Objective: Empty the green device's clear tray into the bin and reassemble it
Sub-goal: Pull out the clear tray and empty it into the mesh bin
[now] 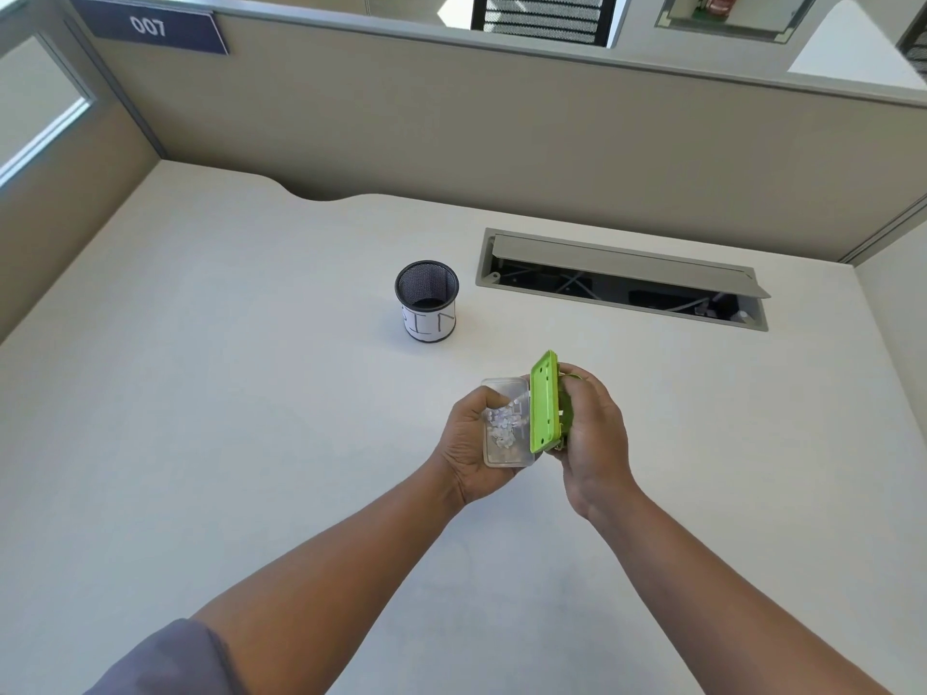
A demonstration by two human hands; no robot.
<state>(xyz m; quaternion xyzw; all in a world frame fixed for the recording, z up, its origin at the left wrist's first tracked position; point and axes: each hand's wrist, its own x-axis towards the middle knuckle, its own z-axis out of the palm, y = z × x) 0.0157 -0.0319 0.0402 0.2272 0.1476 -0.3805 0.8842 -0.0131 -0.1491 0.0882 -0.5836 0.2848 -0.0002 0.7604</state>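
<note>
Near the desk's front half, well short of the mesh bin (427,299), both hands are up above the white desk (200,393) with the device split in two.

Left hand (471,451): fingers curled under and around the clear tray (505,423), thumb over its near-left edge. Firm hold. Tray is roughly level, open side up, small pale scraps piled inside. Exact material of the scraps not resolvable.

Right hand (592,433): fingers wrapped around the back of the green device (546,401), closed on it. Device is tipped up on edge, its flat green underside facing left toward the tray. Its long edge sits just beside the tray's right rim; cannot tell whether they touch or are fully apart.

Bin: black mesh cup with a white paper band hand-lettered "BIN", upright, beyond and left of the hands, well apart from them. Inside looks dark, contents not visible. Tray is not over the bin.

Right of the bin: recessed cable hatch (622,280) in the desk, flap lifted, cables showing below.

Behind the bin: beige cubicle partition (451,122); blue plate (150,27) reading "007" at its top left.

Grey sleeve (165,659) visible on the left upper arm; right forearm bare.
</note>
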